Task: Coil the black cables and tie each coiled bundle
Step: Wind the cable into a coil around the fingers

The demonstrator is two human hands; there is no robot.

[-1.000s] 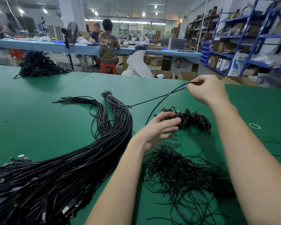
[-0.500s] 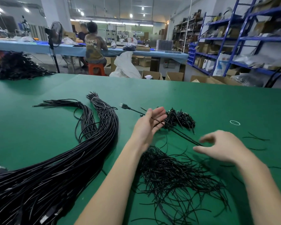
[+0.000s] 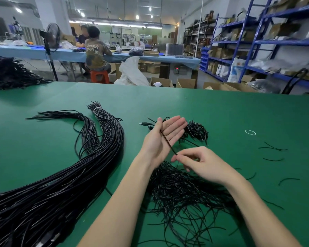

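The left hand (image 3: 163,136) is held palm up above the middle of the green surface (image 3: 221,113), fingers straight and together, thumb lying along the palm's edge. A single black cable (image 3: 168,143) runs across that palm under the thumb; its plug end (image 3: 144,123) sticks out past the hand toward the far edge. The right hand (image 3: 202,164) sits just nearer, palm down, its thumb and forefinger pinching the same cable where it leaves the left palm, the other fingers loosely curled. Both forearms reach in from the near edge and the two hands are almost touching.

Below the hands, toward the near edge, lies a loose tangle of thin black ties (image 3: 185,189). Just beyond the left hand's fingertips sits a small dark heap of coiled bundles (image 3: 196,131). To the left, a thick sheaf of long black cables (image 3: 70,184) sweeps from the near left corner toward the middle, its far end bound by a pale band (image 3: 96,109); a thinner sheaf (image 3: 66,114) branches off beside it. A pale rubber ring (image 3: 250,132) lies on the right part of the surface, with a few stray tie pieces (image 3: 273,148) near it. Another black heap (image 3: 9,73) rests at the far left corner.

Beyond the far edge are a standing fan (image 3: 52,38), a person seated on a red stool (image 3: 99,76) at a blue bench, cardboard boxes, and blue shelving (image 3: 257,41).
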